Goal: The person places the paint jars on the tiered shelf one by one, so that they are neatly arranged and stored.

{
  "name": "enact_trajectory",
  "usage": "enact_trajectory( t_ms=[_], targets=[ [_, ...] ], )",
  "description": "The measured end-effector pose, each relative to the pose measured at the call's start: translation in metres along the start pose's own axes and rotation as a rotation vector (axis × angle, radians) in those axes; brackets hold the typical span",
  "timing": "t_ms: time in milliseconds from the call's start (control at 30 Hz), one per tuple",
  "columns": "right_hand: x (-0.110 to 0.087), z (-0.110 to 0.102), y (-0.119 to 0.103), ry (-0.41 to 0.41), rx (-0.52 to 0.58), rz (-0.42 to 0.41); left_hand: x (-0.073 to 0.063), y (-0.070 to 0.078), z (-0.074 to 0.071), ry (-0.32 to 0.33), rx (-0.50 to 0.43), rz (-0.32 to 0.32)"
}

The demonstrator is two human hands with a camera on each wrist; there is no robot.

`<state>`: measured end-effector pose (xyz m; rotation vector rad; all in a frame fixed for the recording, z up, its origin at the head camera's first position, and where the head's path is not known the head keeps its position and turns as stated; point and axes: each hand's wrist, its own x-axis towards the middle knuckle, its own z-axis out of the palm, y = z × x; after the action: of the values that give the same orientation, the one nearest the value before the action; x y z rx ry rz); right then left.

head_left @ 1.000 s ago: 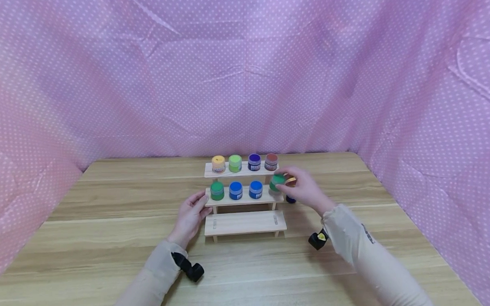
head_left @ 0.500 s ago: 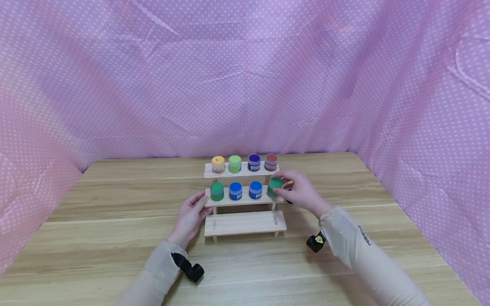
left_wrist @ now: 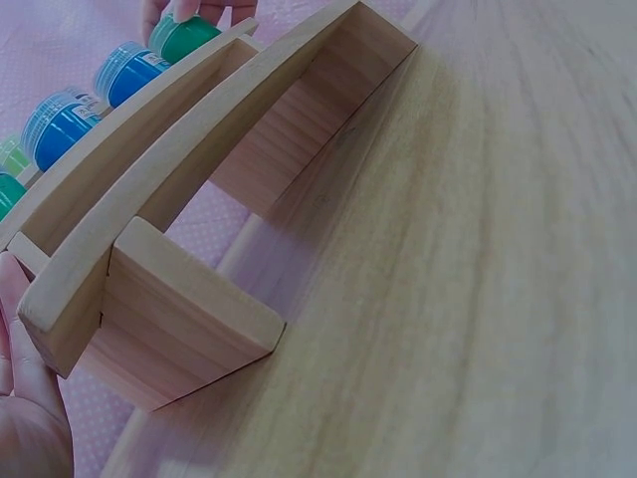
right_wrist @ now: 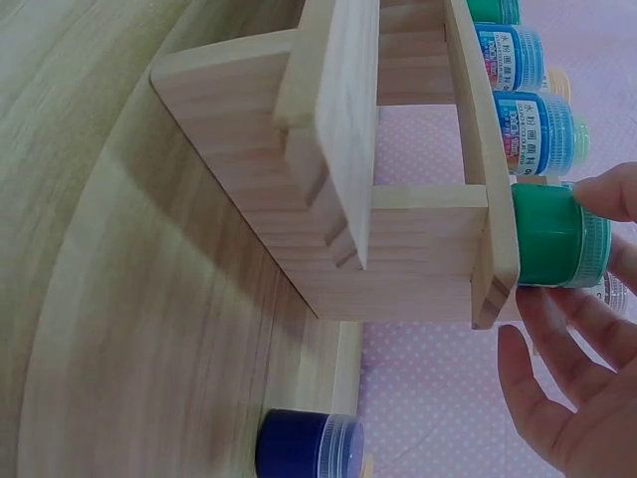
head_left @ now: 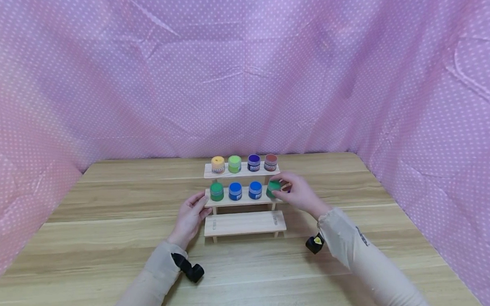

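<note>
A three-tier wooden display rack [head_left: 245, 223] stands on the table, its front tier bare. My left hand [head_left: 189, 217] holds the rack's left end at the middle tier. My right hand [head_left: 300, 194] pinches a green paint jar [right_wrist: 549, 235] by its lid end, with thumb and fingers on opposite sides. That jar stands at the right end of the middle tier, its base against the board. Along the same tier are two blue paint jars [head_left: 235, 191] and another green paint jar [head_left: 217, 191] at the left end.
The top tier carries a yellow-orange jar [head_left: 218, 164], a light green jar [head_left: 234, 164], a purple jar [head_left: 253, 162] and a reddish-brown jar [head_left: 271, 162]. A dark blue jar [right_wrist: 304, 443] stands on the table right of the rack, with something orange partly hidden behind it.
The right hand has shifted slightly left and down with the green jar, bringing it onto the middle tier's right end. The left hand and rack have stayed in place.
</note>
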<state>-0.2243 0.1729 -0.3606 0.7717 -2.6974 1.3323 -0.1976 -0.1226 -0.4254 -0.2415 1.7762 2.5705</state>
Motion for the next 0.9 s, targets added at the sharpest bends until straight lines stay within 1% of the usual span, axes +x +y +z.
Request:
enact_trajectory(
  t_ms=[267,633,900],
  targets=[
    [-0.0005,0.001,-0.0002,0.0,-0.02,-0.015,-0.0008,-0.0006,-0.0003,0.002,-0.009,-0.004],
    [-0.0018,0.0024,0.0002,0.011,-0.057,-0.055,-0.0024,-0.0015,0.0003,-0.006,0.018,-0.001],
    [-0.0025,0.0032,0.0023,0.012,-0.09,-0.077,-0.0035,-0.0023,0.0015,0.006,-0.005,0.008]
  ],
)
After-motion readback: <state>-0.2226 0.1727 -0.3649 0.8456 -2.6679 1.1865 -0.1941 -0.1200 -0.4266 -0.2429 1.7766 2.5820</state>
